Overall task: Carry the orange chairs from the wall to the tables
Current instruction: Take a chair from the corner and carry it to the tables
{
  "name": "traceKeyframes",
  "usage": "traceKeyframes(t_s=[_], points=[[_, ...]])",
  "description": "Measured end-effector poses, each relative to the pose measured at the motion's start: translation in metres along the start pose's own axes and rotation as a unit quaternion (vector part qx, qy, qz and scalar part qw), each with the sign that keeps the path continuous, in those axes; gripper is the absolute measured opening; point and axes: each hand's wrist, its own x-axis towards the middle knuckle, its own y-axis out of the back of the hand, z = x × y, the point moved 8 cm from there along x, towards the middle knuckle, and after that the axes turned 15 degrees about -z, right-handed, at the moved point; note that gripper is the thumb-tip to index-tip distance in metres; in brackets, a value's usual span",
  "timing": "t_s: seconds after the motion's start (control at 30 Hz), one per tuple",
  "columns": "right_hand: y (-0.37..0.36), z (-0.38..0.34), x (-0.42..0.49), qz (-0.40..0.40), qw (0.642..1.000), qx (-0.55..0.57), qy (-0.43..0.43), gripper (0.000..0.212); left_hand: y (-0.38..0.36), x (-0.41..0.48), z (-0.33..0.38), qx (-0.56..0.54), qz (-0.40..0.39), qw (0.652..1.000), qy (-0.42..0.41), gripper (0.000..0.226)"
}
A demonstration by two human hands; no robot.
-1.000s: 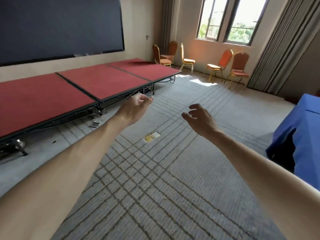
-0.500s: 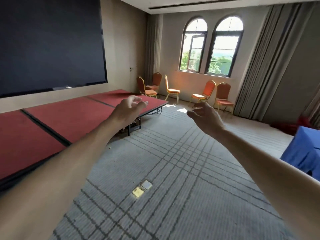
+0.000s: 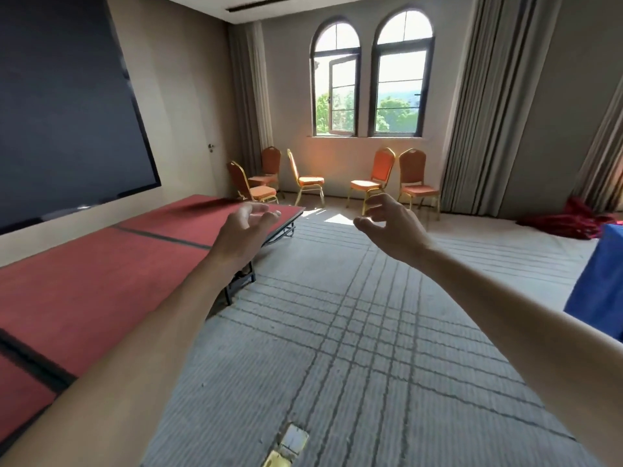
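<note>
**Both grips empty, chairs far off**

Five orange chairs [image 3: 372, 178] stand by the far wall, under the two arched windows [image 3: 367, 79]. They are well apart from both grips. The left grip [image 3: 246, 227] is held out in front of the red stage [image 3: 101, 264], with its fingers loosely bent, and it holds nothing. The right grip [image 3: 391, 227] is held out above the grey carpet [image 3: 337, 332], with its fingers loosely curled, and it touches nothing. A counter [image 3: 603, 274] with a blue cloth shows at the right edge.

Ahead of you orange chairs [image 3: 384, 165] with golden frames, at your left a red stage [image 3: 101, 274] with black seams, a grey carpet [image 3: 354, 348] with dark crossed lines, at your right a blue tablecloth [image 3: 603, 281], a red cloth heap [image 3: 573, 221].
</note>
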Motion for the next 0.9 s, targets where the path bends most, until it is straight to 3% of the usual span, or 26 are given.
traceKeyframes(t_s=[0.37,0.5,0.73,0.9], points=[[-0.059,0.040,0.330,-0.006,0.992,0.125,-0.009,0.046,0.085,0.303,-0.078,0.022,-0.024,0.999,-0.027,0.045],[-0.105,0.052,0.463,0.000,0.984,0.177,0.003,0.035,0.129,0.417,-0.140,-0.016,-0.006,0.999,-0.030,0.058],[-0.192,0.088,0.651,-0.007,0.980,0.199,-0.003,0.019,0.187,0.589,-0.252,-0.040,0.003,0.999,-0.034,0.055],[-0.214,0.129,0.788,0.026,0.981,0.188,-0.034,0.044,0.222,0.740,-0.307,-0.051,-0.017,0.998,-0.029,0.052]])
